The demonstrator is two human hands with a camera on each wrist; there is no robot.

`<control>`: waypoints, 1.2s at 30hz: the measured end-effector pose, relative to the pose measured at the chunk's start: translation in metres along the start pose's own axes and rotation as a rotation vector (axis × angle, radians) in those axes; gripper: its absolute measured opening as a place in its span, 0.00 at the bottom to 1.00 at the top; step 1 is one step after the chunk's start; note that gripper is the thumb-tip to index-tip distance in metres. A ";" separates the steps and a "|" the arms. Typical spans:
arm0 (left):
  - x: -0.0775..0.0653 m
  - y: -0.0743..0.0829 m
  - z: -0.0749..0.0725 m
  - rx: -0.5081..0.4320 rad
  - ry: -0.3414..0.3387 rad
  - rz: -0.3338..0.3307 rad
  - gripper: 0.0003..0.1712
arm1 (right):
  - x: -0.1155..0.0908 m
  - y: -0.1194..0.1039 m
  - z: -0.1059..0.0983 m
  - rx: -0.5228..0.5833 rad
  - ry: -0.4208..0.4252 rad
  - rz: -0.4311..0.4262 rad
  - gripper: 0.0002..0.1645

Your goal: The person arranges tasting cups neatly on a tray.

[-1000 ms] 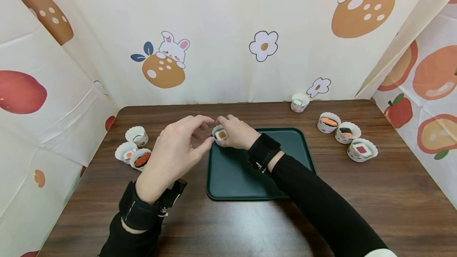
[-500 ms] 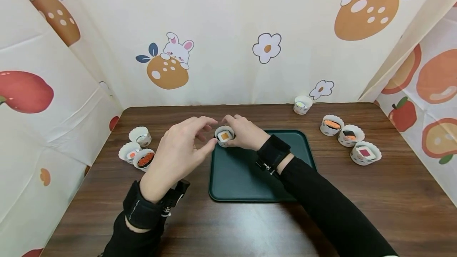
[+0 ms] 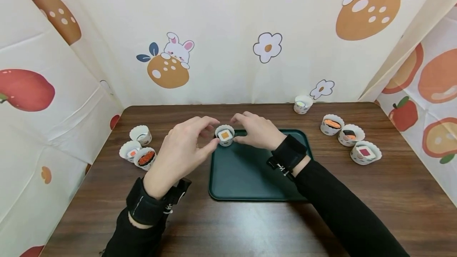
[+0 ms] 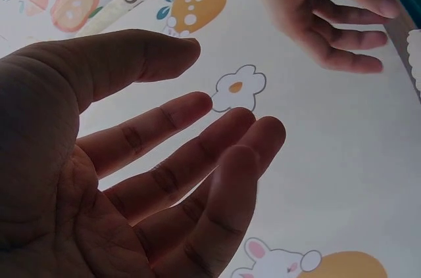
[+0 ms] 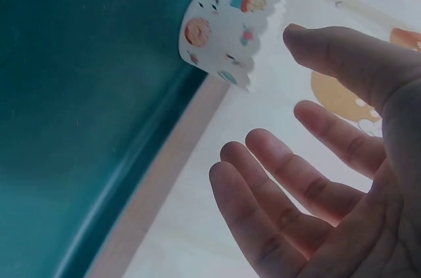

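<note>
A scalloped paper cup (image 3: 225, 141) stands upright at the far left corner of the dark green tray (image 3: 257, 177). In it lies a white sushi piece (image 3: 225, 135) with an orange-yellow centre. My right hand (image 3: 258, 131) is just right of the cup, its fingers spread and holding nothing; the right wrist view shows a gap between the thumb and the printed cup wall (image 5: 223, 35). To the cup's left, my left hand (image 3: 183, 148) hovers with loosely bent fingers and nothing in its grasp. The left wrist view shows its palm (image 4: 59, 192) bare.
Three cups stand at the left, one with red-orange sushi (image 3: 146, 158). At the right are cups with orange-topped sushi (image 3: 332, 123), black-banded sushi (image 3: 349, 135) and pink-centred sushi (image 3: 365, 152). Another cup (image 3: 302, 106) stands by the back edge. A printed curtain (image 3: 221, 50) hangs behind the wooden table (image 3: 200, 225).
My right hand has let go of the cup and drawn off to the right. The cup stays at the tray's far left corner. My left hand has hardly moved.
</note>
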State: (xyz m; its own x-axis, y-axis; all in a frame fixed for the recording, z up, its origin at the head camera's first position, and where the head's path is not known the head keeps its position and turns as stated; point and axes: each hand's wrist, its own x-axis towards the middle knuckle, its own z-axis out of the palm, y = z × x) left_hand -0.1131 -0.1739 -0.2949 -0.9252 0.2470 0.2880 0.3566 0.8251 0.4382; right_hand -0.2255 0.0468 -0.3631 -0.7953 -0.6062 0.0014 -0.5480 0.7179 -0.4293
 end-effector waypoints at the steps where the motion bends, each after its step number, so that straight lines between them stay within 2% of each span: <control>1: 0.001 0.000 0.001 0.001 -0.002 0.001 0.21 | -0.003 0.001 -0.002 -0.002 0.006 0.000 0.32; 10: 0.004 0.000 0.011 0.023 -0.036 0.021 0.21 | -0.032 0.008 -0.010 0.011 0.097 -0.035 0.25; 19: 0.005 0.003 0.027 0.033 -0.066 0.081 0.23 | -0.059 -0.003 -0.020 0.067 0.149 -0.052 0.25; 28: 0.002 0.008 0.040 0.041 -0.110 0.110 0.25 | -0.081 -0.011 -0.020 0.082 0.164 -0.076 0.24; 36: 0.004 0.009 0.048 0.033 -0.152 0.108 0.24 | -0.099 -0.010 -0.022 0.075 0.162 -0.070 0.24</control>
State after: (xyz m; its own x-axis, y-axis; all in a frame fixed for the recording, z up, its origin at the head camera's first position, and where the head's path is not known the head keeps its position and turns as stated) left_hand -0.1202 -0.1409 -0.3306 -0.8915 0.4072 0.1988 0.4531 0.8051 0.3829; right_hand -0.1466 0.1073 -0.3385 -0.7907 -0.5863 0.1760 -0.5870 0.6447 -0.4896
